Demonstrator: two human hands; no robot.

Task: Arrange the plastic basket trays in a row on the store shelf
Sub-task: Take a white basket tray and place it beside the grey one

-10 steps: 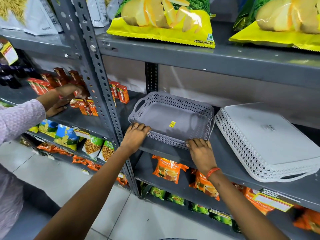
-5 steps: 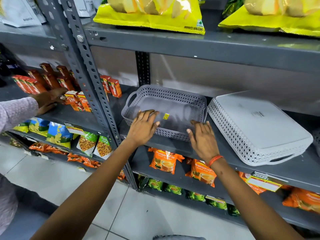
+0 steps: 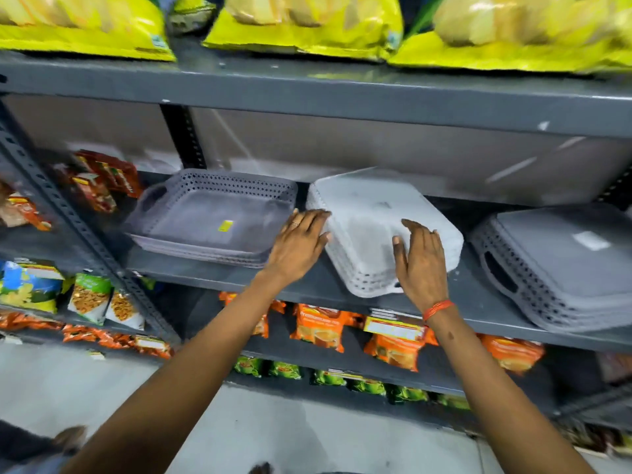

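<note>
Hands (image 3: 421, 260) — white stack's (image 3: 372, 213) left edges

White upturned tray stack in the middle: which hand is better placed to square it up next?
Right, probably: the right hand rests flat on the white stack, while the left hand only reaches its left edge.

I see three tray stacks in a row on the grey shelf (image 3: 307, 285). Left: grey-lilac perforated stack (image 3: 212, 220), upright, open side up, yellow sticker inside. Middle: white stack (image 3: 369, 213), upside down, skewed, near corner at the shelf edge. Right: grey stack (image 3: 561, 261), inverted, handle slot facing front, partly cropped.
</note>
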